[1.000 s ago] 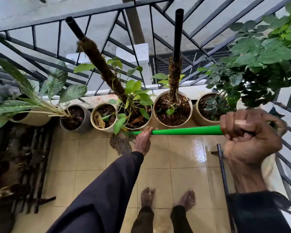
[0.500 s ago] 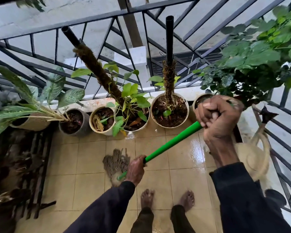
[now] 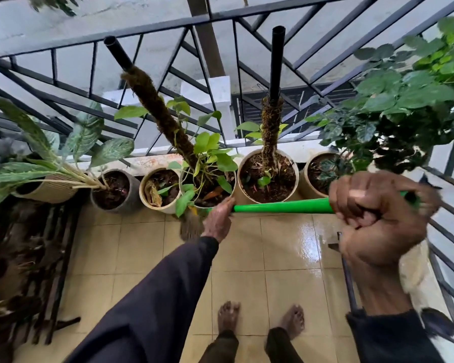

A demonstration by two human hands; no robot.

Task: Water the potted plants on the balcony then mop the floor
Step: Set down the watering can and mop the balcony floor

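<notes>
A mop with a green handle (image 3: 283,205) runs level across the view. My right hand (image 3: 378,218) grips its upper end, close to the camera. My left hand (image 3: 219,221) grips the handle lower down, near the pots. The stringy mop head (image 3: 190,227) is blurred on the tiles just below the middle pot (image 3: 207,184), partly hidden by my left hand. Several potted plants stand in a row along the railing, among them a pot with a moss pole (image 3: 269,176) and a bushy plant (image 3: 404,108) at the right. The tiled floor (image 3: 286,247) is wet and shiny.
A black metal railing (image 3: 168,27) closes the balcony at the back and right. A dark slatted rack (image 3: 32,258) with debris fills the left side. My bare feet (image 3: 260,320) stand on the tiles at the bottom middle. A thin metal bar (image 3: 346,271) rises beside my right wrist.
The mop head has been pushed forward from the middle tiles up to the pots. My left hand went forward with it, and my right hand dropped lower and to the right.
</notes>
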